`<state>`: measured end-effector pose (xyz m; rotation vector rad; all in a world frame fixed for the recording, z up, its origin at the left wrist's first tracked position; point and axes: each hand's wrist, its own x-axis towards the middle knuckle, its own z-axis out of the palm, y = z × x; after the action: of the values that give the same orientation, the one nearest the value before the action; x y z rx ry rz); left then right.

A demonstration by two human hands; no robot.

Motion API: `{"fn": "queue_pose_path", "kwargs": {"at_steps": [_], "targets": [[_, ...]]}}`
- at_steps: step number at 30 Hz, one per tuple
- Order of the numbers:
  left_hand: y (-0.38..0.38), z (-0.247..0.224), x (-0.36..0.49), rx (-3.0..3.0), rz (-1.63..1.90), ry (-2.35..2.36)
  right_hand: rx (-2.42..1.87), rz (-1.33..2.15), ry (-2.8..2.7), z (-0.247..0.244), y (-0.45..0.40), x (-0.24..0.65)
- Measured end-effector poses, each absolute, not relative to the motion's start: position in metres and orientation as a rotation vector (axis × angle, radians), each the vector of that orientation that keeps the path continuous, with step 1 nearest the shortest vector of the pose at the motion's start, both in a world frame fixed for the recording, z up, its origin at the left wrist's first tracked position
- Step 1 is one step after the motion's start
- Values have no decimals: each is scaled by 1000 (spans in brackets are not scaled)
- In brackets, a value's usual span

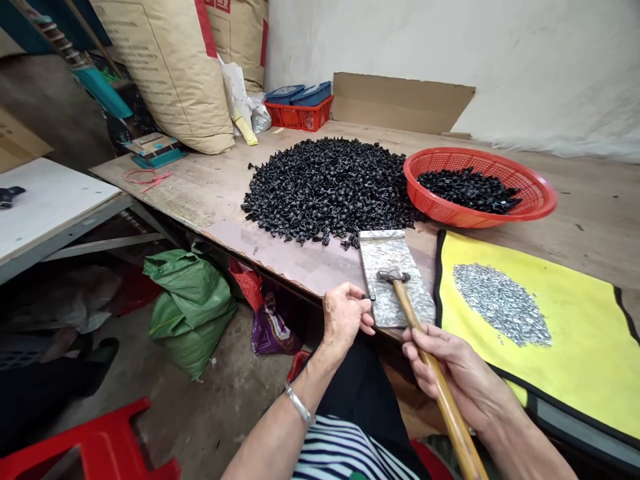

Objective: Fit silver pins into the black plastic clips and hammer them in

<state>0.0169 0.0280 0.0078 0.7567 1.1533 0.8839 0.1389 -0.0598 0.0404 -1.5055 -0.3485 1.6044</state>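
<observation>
My left hand (346,313) pinches a small black part (369,298) at the left edge of a worn metal plate (387,250). Wrapped round the wooden handle of a hammer (410,313) is my right hand (445,367). The hammer's head rests on or just above the plate; which of the two I cannot tell. Behind the plate lies a large heap of small black parts (330,187). A red basket (537,197) to its right holds more of them. Small silver metal pieces (503,303) are spread on a yellow cloth (580,300) at the right.
Large sacks (155,67) stand at the back left of the table (200,180), near a red crate (300,115) with blue trays. Cardboard (395,100) leans on the wall. A green sack (190,307) and a red stool (100,433) are on the floor.
</observation>
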Motion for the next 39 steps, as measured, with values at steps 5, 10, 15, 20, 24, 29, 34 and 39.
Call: {"fn": "queue_pose_path", "kwargs": {"at_steps": [5,10,15,20,24,29,34,39], "targets": [[30,8,20,744,898,1150,-1887,1118,-845,28,-93,141],[29,7,20,739,898,1139,-2107,408,-1344,20,-103,141],[29,7,20,732,908,1127,-2155,-157,-1679,23,-97,134],[28,7,20,717,901,1124,-2142,-314,-1797,42,-102,136],[29,8,19,702,905,1121,-2121,-459,-1679,46,-104,129],[29,8,19,694,904,1110,-2169,-496,-1887,33,-102,126],[29,6,19,689,911,1099,-2070,-625,-1754,37,-106,125],[29,5,18,698,907,1098,-2149,-511,-1815,31,-102,116]]}}
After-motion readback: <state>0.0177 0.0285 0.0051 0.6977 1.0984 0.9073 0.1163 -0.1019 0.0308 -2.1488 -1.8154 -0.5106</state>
